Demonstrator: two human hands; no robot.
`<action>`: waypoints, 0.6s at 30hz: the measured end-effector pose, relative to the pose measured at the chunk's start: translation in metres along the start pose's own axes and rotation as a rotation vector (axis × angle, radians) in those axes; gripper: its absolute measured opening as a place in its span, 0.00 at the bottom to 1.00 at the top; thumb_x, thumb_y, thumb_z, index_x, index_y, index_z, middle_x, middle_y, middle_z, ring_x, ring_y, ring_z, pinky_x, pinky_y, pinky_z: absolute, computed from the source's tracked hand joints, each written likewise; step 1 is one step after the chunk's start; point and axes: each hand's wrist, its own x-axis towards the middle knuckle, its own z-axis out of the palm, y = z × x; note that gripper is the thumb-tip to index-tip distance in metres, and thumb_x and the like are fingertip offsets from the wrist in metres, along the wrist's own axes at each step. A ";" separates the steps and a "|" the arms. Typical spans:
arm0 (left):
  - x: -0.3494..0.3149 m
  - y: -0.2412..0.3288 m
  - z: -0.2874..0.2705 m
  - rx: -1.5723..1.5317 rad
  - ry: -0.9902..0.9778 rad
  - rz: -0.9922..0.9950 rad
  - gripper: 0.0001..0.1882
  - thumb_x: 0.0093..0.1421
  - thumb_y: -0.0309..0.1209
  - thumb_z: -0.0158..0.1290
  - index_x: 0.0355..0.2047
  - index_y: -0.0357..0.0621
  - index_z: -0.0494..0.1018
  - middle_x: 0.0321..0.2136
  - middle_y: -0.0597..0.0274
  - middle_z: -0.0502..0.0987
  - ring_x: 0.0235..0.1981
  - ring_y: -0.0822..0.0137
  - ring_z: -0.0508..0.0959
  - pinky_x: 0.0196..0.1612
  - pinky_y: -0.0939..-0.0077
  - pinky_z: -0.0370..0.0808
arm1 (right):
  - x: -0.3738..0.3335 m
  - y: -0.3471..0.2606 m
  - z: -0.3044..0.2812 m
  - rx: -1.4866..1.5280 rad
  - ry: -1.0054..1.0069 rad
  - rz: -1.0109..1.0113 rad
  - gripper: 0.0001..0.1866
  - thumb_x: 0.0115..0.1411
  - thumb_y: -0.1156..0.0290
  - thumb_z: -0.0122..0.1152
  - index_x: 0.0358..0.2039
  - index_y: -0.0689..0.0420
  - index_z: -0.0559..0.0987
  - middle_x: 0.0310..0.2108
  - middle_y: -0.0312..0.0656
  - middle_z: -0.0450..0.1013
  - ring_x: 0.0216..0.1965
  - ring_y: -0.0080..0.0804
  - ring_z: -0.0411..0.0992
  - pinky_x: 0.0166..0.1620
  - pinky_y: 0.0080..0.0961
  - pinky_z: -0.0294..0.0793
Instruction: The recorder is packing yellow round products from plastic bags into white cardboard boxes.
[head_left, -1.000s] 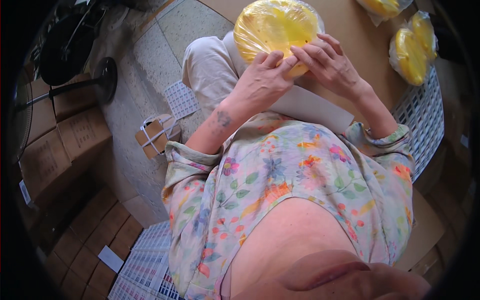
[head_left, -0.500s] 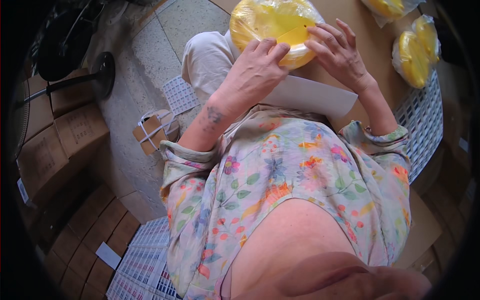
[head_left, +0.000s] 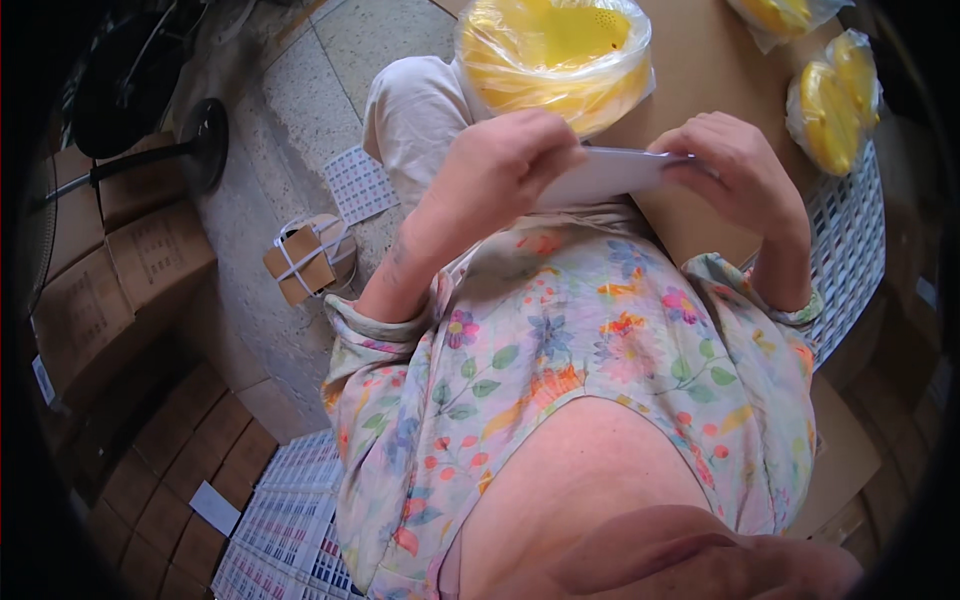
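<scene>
Between my hands a white sheet (head_left: 605, 178) of paper or thin card is held above my lap, tilted so that its top edge runs nearly level. My left hand (head_left: 508, 165) closes on its left end. My right hand (head_left: 742, 170) grips the right end, fingers curled over the edge. Just beyond them a yellow bowl-shaped plastic thing (head_left: 560, 90) sits in a clear plastic bag, its hollow upward and small holes dotted near its far right side. Neither hand touches it. The sheet's underside and my thumbs are mostly hidden.
Yellow bagged pieces (head_left: 830, 115) lie at the right beside a brown cardboard surface (head_left: 690, 95). A woven plastic panel (head_left: 850, 240) stands right. Leftward are stacked cartons (head_left: 120, 270), a black round stand base (head_left: 208, 145), a label sheet (head_left: 360, 185) and a strapped cardboard piece (head_left: 300, 262).
Both hands have left the bagged yellow piece and drawn back toward me. They now hold the white sheet, which lay on my lap before and has been lifted.
</scene>
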 end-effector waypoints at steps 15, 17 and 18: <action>-0.008 -0.014 0.028 -0.690 0.244 -0.274 0.07 0.62 0.29 0.59 0.30 0.39 0.75 0.23 0.74 0.75 0.24 0.86 0.70 0.26 0.89 0.66 | 0.021 0.003 0.026 0.170 0.342 0.010 0.13 0.53 0.79 0.68 0.40 0.59 0.81 0.39 0.40 0.73 0.40 0.32 0.74 0.43 0.25 0.74; -0.008 -0.009 0.033 -0.685 0.290 -0.258 0.08 0.62 0.29 0.59 0.29 0.39 0.74 0.22 0.75 0.74 0.24 0.86 0.69 0.25 0.88 0.66 | 0.027 -0.008 0.045 0.166 0.446 0.024 0.13 0.52 0.79 0.68 0.40 0.58 0.82 0.39 0.40 0.73 0.40 0.32 0.74 0.43 0.25 0.75; -0.007 -0.007 0.035 -0.681 0.339 -0.242 0.08 0.62 0.28 0.59 0.28 0.39 0.73 0.20 0.75 0.74 0.23 0.86 0.69 0.24 0.88 0.65 | 0.030 -0.011 0.053 0.163 0.549 0.037 0.13 0.52 0.80 0.68 0.39 0.57 0.83 0.38 0.40 0.74 0.40 0.32 0.74 0.43 0.25 0.75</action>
